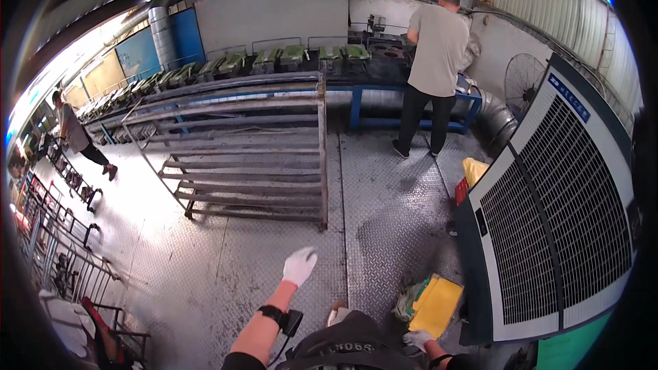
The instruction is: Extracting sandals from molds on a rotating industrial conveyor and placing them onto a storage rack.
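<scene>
**Bright-yellow, flat-faced rectangular object (439, 301) low beside the white-gloved right hand (417, 338)**

Yellow object tilted, close to the body, with the right hand at its near lower corner; probably a handy edge for gripping or steadying. Fingers too small and partly hidden: impossible to tell whether pinching or merely touching. Just behind, at its left, a crumpled grey-green bundle (407, 303), perhaps a prop for the tilt.

White-gloved left hand (299, 266) out ahead over the grey diamond-plate metal floor (274, 241), loosely bent, nothing visible in its grasp; fingertip contact impossible to tell. Possibly out for balance. Black strapped device (293, 323) at the left wrist, likely there to leave the palm free.

Straight ahead, a grey bare-metal slatted rack (323, 157), in the way of the long bench with green-topped blocks (356, 51). At right, a tall white-and-dark grilled cooling unit (596, 212), hemming in that side. Beyond, a grey-shirted person (439, 44) at the bench.
</scene>
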Demonstrator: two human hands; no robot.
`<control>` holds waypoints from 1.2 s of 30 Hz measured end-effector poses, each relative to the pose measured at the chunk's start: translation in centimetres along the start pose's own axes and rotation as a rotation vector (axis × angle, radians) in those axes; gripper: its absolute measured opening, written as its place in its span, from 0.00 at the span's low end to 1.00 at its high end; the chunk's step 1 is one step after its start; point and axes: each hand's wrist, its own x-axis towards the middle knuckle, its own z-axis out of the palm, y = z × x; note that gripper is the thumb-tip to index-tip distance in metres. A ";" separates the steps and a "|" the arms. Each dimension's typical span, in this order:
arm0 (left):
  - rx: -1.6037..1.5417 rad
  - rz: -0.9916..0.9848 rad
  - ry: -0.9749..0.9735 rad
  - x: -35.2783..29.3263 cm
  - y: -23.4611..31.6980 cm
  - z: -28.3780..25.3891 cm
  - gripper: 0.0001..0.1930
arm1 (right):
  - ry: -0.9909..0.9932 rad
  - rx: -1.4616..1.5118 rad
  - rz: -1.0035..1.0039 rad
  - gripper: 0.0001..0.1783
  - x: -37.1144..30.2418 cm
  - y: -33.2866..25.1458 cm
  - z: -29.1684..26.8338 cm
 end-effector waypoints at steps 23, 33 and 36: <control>0.479 0.381 0.364 51.2 9.8 -7.8 0.25 | 0.382 -0.100 -0.160 0.12 22.2 -47.0 -6.5; 0.381 0.194 0.104 53.5 11.9 -8.2 0.25 | 0.249 -1.042 -0.033 0.25 39.4 -67.3 -11.3; 0.332 0.048 -0.187 55.5 13.5 -10.6 0.24 | 0.154 -0.961 -0.108 0.27 44.6 -75.6 -11.3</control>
